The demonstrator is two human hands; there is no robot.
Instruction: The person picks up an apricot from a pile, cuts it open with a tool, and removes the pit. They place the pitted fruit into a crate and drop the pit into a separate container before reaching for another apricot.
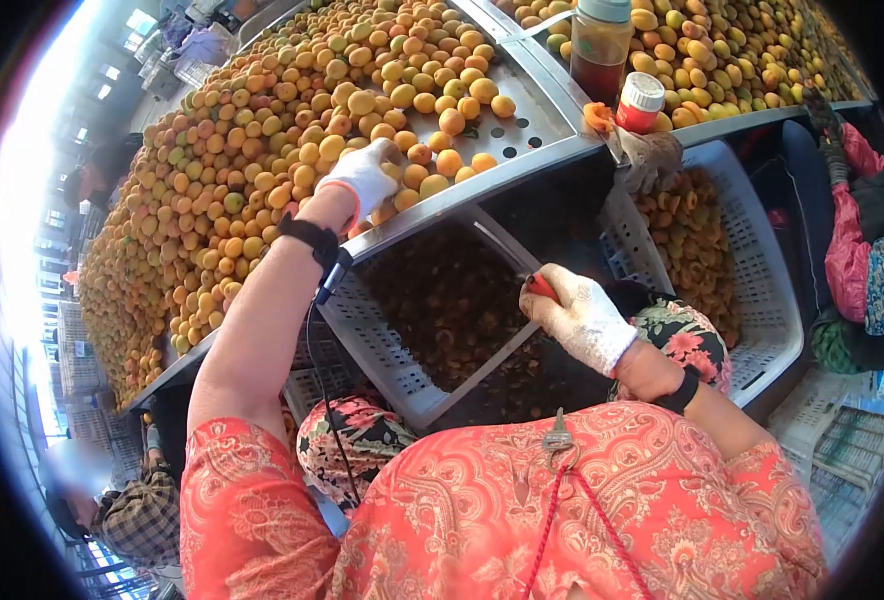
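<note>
My left hand, in a white glove, is in the apricots near the metal table's front edge, its fingers curled around one apricot. My right hand, also gloved, is closed around the red handle of a knife. The thin metal blade points up and left, over a grey crate that holds dark, wet-looking apricot pits. The fingertips of my left hand are partly hidden by the glove and fruit.
A crate of apricot halves stands right. A jar of dark liquid, a white-lidded red container and a soiled glove lie along the metal table's edge. A person in plaid is at lower left.
</note>
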